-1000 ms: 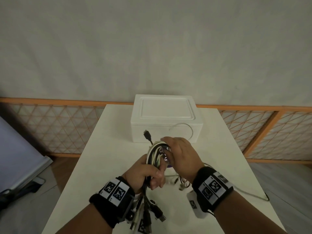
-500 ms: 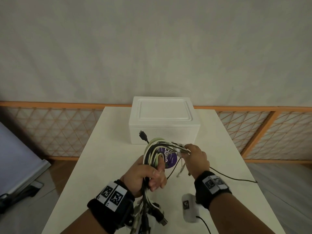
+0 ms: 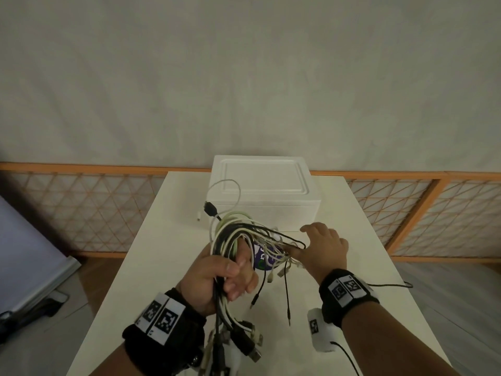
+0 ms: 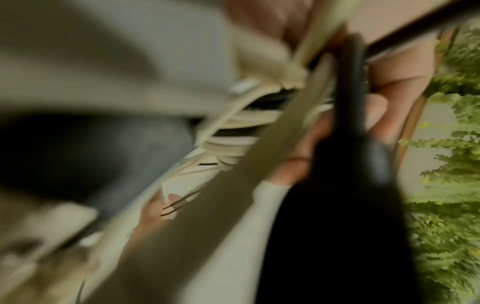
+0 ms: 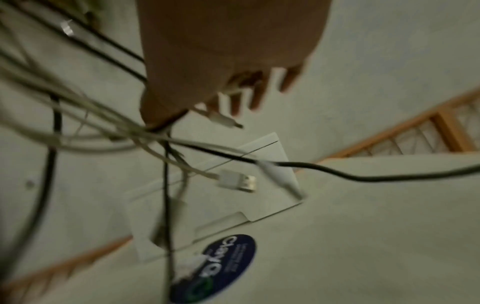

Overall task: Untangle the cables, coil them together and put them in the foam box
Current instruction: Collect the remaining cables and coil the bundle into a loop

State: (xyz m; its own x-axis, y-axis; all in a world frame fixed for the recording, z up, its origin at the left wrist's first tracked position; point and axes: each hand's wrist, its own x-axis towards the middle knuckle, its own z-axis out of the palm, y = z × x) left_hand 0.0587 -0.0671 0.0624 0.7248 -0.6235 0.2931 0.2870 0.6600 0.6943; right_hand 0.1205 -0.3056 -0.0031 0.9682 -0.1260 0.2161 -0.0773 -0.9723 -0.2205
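Cables (image 3: 235, 240), black, white and pale green, sit bunched in your left hand (image 3: 217, 278), its fingers curled tight round the bundle, plug ends hanging below your wrist. Your right hand (image 3: 322, 248) spreads its fingers, and loose strands drape over the thumb; whether it pinches any of them cannot be told. The foam box (image 3: 264, 194) stands lid on at the far end of the white table (image 3: 173, 240), beyond both hands. A round purple sticker (image 5: 221, 265) lies on the table under the cables.
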